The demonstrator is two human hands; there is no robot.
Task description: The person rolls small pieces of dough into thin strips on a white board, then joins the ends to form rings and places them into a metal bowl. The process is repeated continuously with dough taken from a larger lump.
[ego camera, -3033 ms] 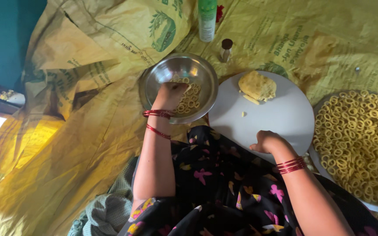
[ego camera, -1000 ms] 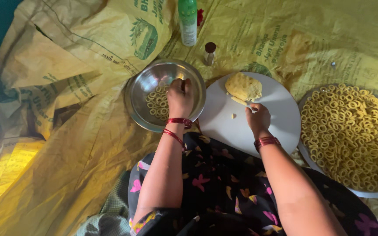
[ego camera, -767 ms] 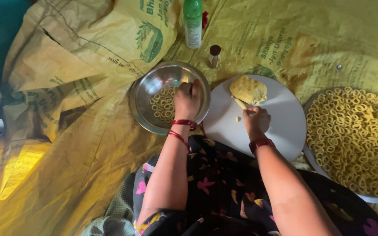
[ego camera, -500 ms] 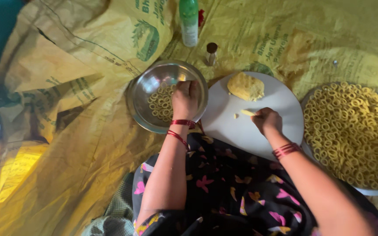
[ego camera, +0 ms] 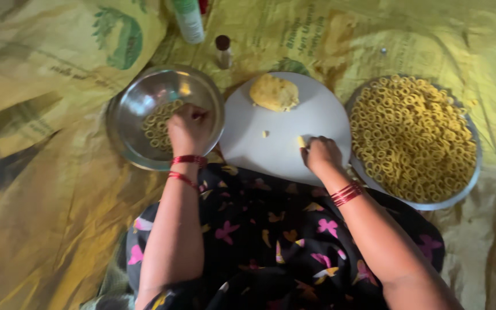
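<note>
A small dough piece (ego camera: 301, 141) is pinched by the right hand (ego camera: 321, 155) on the white board (ego camera: 317, 115); left of the board, the left hand (ego camera: 188, 129), fingers curled, rests in the steel bowl (ego camera: 139, 109) of rings (ego camera: 156, 123), which could be crushed

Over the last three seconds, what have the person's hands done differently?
The right hand moved up the white board to the dough lump, then drew back holding a small dough piece. The left hand stayed in the steel bowl. The tray of rings is unchanged.
</note>
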